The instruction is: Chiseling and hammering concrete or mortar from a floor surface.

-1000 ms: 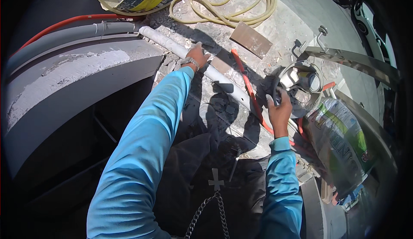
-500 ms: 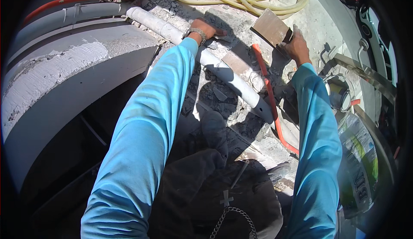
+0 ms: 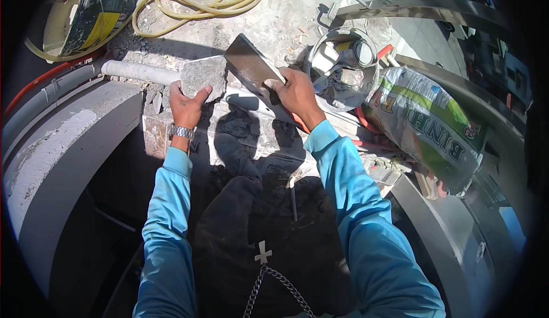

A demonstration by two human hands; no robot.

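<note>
My left hand is closed round the lower edge of a rough grey slab of broken tile or mortar, its thumb on the near face. My right hand pinches the lower right end of a flat brown tile piece, which is tilted. The two pieces are raised side by side, their edges close together; I cannot tell if they touch. Beneath and behind them runs a grey plastic pipe, partly hidden by the slab. An orange-red pipe shows below my right wrist.
A dark bucket stands at the far left, near a coiled yellow hose. To the right are a clear bucket holding cans, a printed sack and a metal rail. A curved ledge drops to a dark gap at left.
My view has swung right. My left hand, earlier low at the rubble beyond the pipe, now holds up the grey slab. The brown tile has come near it in my right hand.
</note>
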